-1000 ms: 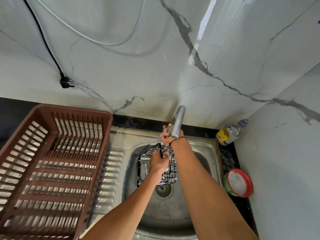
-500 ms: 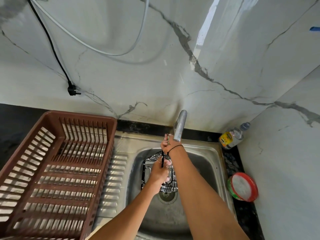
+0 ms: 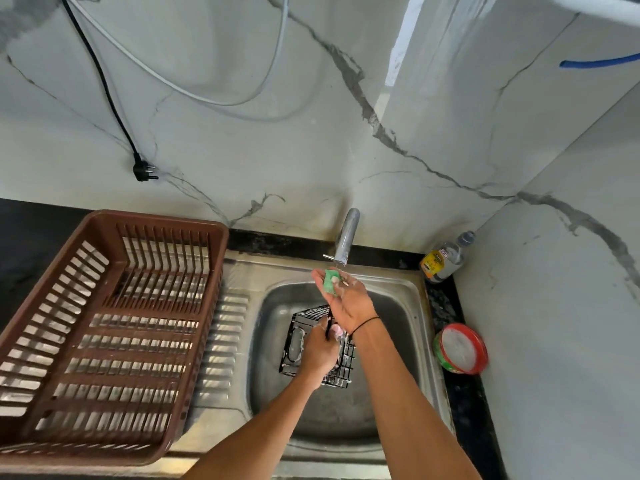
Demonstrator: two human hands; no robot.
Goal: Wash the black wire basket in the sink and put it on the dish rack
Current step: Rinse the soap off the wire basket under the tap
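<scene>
Suds cling to the black wire basket (image 3: 317, 348), which sits inside the steel sink (image 3: 398, 306) near the drain, tilted up on one side; much of its middle is hidden behind the left hand (image 3: 320, 351). That hand has its fingers curled shut around an upright wire or handle of the basket, though the exact grip is hard to make out since only the back of the hand shows. The right hand (image 3: 346, 299) is turned palm up just under the spout of the tap (image 3: 347, 237), fingers loosely spread, with a small green scrub pad (image 3: 329, 281) lying across the fingers and palm; a thin black band circles its wrist. Whether water is running from the tap cannot be told. The brown dish rack (image 3: 104, 334) stands on the drainboard to the left of the sink, its near corner cut off by the frame edge. At the right of the sink, a bottle (image 3: 445, 258) with a yellow label stands in the corner, and a red-rimmed round tub (image 3: 462, 348) lies near it on the dark counter, its contents blurred.
</scene>
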